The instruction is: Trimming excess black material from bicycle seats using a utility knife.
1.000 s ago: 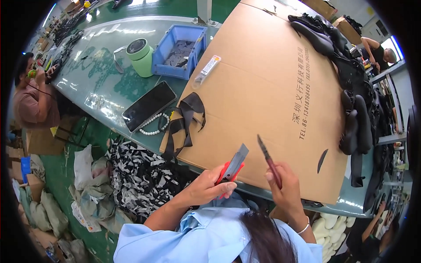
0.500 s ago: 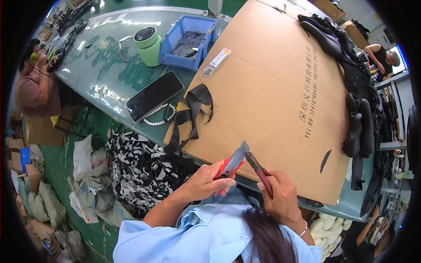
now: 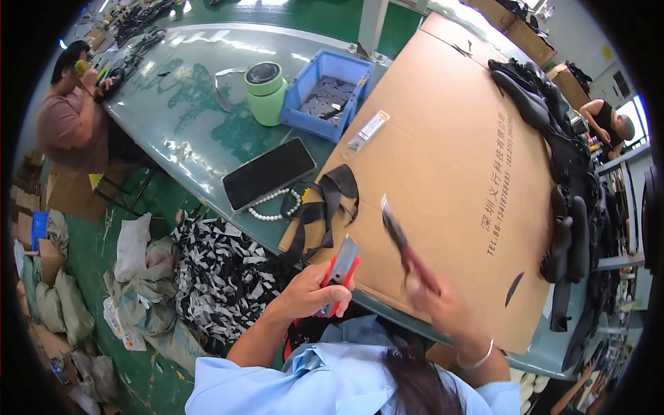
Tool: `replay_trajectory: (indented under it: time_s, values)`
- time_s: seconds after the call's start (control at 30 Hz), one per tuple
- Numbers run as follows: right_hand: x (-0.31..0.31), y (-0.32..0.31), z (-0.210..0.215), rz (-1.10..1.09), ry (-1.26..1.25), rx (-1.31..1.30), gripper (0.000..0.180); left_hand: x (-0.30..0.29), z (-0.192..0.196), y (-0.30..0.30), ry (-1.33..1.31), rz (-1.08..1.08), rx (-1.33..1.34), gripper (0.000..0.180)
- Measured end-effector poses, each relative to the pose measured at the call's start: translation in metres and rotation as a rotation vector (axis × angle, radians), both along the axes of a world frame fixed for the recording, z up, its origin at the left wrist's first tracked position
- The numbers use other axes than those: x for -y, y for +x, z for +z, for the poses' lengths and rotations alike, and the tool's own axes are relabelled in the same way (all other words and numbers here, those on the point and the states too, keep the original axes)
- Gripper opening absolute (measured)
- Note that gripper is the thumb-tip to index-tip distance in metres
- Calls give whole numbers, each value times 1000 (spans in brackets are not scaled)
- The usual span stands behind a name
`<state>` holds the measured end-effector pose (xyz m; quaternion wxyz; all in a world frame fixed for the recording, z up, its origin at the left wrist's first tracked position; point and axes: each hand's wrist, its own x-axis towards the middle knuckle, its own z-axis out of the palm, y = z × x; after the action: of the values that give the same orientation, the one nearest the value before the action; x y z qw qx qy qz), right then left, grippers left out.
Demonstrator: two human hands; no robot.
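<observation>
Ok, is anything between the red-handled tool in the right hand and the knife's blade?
Nothing visible: the red-handled tool in the right hand and the red knife in the left hand have open space between them. The black strips lie beyond the knife, off to the left.

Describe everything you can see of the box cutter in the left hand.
The box cutter has a red handle, plastic by its look, with grey, metal-looking parts in the middle and a grey blade with a slanted tip showing at the far end. It points away from the wearer, leaning slightly right, near the cardboard's front edge. The left hand grips the handle; nothing else visibly touches it.
</observation>
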<state>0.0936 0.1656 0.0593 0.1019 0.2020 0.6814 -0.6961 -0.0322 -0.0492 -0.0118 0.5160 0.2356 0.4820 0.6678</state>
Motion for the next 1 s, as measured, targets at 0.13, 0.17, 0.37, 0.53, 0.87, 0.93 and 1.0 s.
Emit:
replay_trajectory:
  time_s: [0.13,0.17,0.37,0.53,0.87,0.93,1.0]
  values:
    - [-17,-141,6,98,1029,-444,25,0,6,12,40,37,75,43]
    - [-25,-166,-6,104,1237,-467,25,-4,6,13,51,13,59,42]
    - [-53,-185,-54,-108,1484,-406,21,-4,4,13,18,163,55,36]
    - [-61,-147,-68,-191,1398,-537,41,-68,23,-9,203,527,-200,45]
    - [-116,79,-24,-1001,-33,-631,36,-317,75,45,243,0,-797,72]
    - [-123,120,-30,-1149,-56,-627,36,-381,89,69,180,-22,-771,84]
    - [-121,145,-38,-1349,-108,-665,21,-441,97,95,131,-80,-414,86]
